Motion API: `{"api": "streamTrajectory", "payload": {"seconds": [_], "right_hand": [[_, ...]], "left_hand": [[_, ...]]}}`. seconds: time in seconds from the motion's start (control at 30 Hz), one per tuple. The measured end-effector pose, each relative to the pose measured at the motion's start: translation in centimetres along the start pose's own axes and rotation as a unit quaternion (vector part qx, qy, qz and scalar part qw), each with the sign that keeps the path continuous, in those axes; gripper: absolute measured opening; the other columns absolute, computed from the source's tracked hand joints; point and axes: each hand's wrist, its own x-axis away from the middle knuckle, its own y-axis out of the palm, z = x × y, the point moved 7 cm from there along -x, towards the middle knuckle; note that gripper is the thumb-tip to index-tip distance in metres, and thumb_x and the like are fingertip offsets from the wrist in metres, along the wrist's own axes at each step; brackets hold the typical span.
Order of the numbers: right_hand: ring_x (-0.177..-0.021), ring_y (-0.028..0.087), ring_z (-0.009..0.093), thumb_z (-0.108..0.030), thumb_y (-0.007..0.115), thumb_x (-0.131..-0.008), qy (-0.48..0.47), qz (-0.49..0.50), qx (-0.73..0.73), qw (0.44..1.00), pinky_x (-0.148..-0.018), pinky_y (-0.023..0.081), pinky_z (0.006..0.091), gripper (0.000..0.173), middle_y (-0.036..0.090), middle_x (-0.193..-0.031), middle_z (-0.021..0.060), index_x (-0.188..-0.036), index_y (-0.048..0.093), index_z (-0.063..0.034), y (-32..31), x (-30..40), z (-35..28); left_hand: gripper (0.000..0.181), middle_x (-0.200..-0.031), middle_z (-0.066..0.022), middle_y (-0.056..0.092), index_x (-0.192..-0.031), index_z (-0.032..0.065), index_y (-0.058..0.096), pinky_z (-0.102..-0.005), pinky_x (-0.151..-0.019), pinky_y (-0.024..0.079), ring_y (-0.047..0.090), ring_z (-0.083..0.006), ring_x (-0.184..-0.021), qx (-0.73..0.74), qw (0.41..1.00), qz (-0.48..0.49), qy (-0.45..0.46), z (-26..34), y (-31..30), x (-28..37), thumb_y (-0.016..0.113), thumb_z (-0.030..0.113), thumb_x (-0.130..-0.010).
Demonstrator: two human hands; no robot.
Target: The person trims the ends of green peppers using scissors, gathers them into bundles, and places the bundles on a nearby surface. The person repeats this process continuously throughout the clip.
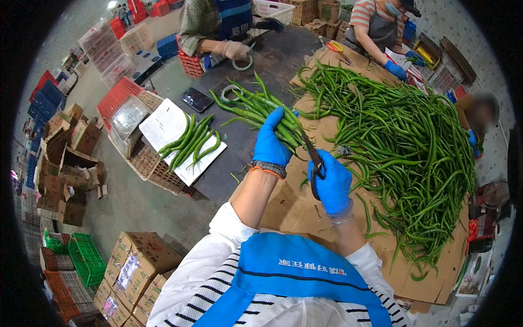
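My left hand (267, 141), in a blue glove, grips a bunch of long green chili peppers (253, 104) over the table. In my blue-gloved right hand (333, 182) is a pair of dark-handled scissors (314, 157). Their blades reach up to the stem ends of the bunch, close by my left hand. Whether the blades touch the stems is hard to tell. To the right spreads a large heap of loose green chili peppers (408, 155) on flattened cardboard (286, 208). A smaller group of peppers (192, 141) lies on a white sheet (161, 122) at the left.
A phone (197, 99) and a tape roll (231, 93) lie on the dark tabletop (278, 49). Across it, one person's gloved hand (237, 51) holds a ring of tape (244, 63). Orange-handled scissors (335, 46) lie near another worker's gloved hand (395, 70). Crates (153, 171) stand left.
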Motion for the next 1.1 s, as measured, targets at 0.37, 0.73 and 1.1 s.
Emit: {"api": "streamTrajectory", "payload": {"seconds": [0.37, 0.73, 1.1], "right_hand": [[-0.074, 0.054, 0.028, -0.016, 0.07, -0.073, 0.009, -0.03, -0.048, 0.998, -0.063, 0.043, 0.0383, 0.034, 0.056, -0.077, 0.0091, -0.105, 0.059, -0.0117, 1.7, 4.5, 2.7], [-0.069, 0.054, 0.026, -0.012, 0.071, -0.07, -0.043, 0.058, -0.062, 0.995, -0.057, 0.043, 0.0372, 0.037, 0.053, -0.075, 0.0064, -0.105, 0.059, -0.0136, 2.9, 1.6, 0.5], [-0.075, 0.053, 0.027, -0.011, 0.072, -0.069, -0.025, 0.086, -0.067, 0.994, -0.061, 0.043, 0.0374, 0.043, 0.052, -0.076, 0.0066, -0.109, 0.06, -0.0167, 2.5, 1.8, 0.7]], "left_hand": [[0.026, -0.1, -0.0113, 0.064, -0.104, 0.0037, 0.061, -0.0413, -0.085, 0.05, 0.06, -0.0269, -0.092, 0.083, 0.996, -0.013, -0.008, 1.7, 0.6, -0.4, 0.062, 0.022, -0.085], [0.03, -0.099, -0.0103, 0.063, -0.105, 0.0032, 0.061, -0.0401, -0.081, 0.051, 0.059, -0.0261, -0.089, 0.076, 0.993, -0.079, -0.05, 0.8, 1.8, 0.2, 0.061, 0.026, -0.086], [0.031, -0.096, -0.0091, 0.063, -0.102, 0.0037, 0.062, -0.0387, -0.077, 0.051, 0.06, -0.0251, -0.088, 0.055, 0.994, -0.084, -0.046, 1.0, 2.4, 0.4, 0.059, 0.03, -0.086]]}}
